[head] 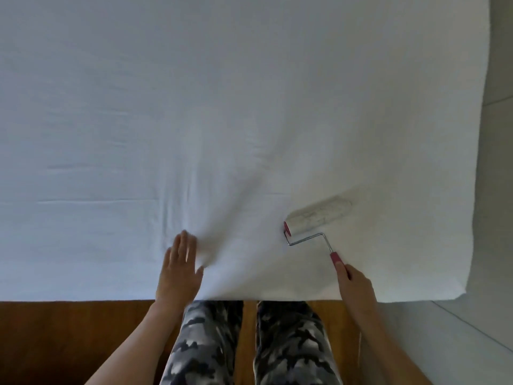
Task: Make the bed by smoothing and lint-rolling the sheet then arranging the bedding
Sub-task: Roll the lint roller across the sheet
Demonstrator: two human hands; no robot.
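Sheet [222, 107] under flat, straight left hand [179, 269]; right hand [354, 284] fingers grip lint roller [319, 216] handle.

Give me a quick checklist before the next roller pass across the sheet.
1. Right hand grips the lint roller by its red handle: ok.
2. Roller drum lies on the sheet: ok.
3. Left hand flat on the sheet, fingers straight: ok.
4. Sheet smooth beside the left hand: not ok, creases fan out there.
5. Drum still tacky: cannot tell; its surface looks grey with lint.
6. Sheet beyond the roller free of objects: ok.
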